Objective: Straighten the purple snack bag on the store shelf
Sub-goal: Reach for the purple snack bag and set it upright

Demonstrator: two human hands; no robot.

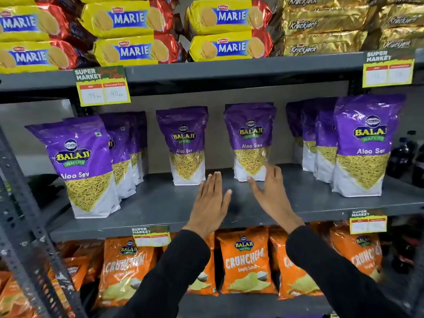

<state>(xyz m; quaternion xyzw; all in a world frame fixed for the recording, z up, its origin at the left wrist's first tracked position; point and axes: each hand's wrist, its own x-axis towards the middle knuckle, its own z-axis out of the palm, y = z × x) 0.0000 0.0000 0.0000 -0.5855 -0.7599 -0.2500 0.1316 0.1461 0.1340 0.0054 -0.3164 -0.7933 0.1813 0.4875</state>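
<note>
- Head view: the purple snack bag point(250, 141) stands upright near the back of the grey middle shelf point(160, 203), its long axis vertical, printed front facing the camera, roughly square to the shelf edge.
- The right hand point(270, 193) is open with fingers spread. Its fingertips point(268, 167) are at the bag's lower right corner, thumb near the bottom edge; whether they touch cannot be told, and it grips nothing.
- The left hand point(210, 203) is flat and open, fingers together, hovering over bare shelf between this bag and the next purple bag point(184, 144) to the left; it holds nothing.
- Purple bags stand in four spots: a front-to-back row at far left point(80, 166), two single-looking ones in the middle, and a cluster of about four at right point(362, 145).
- Both arms wear black sleeves point(174, 271).
- Above lie six yellow Marie packs point(128, 18); below stand orange Crunchem bags point(246, 260).
</note>
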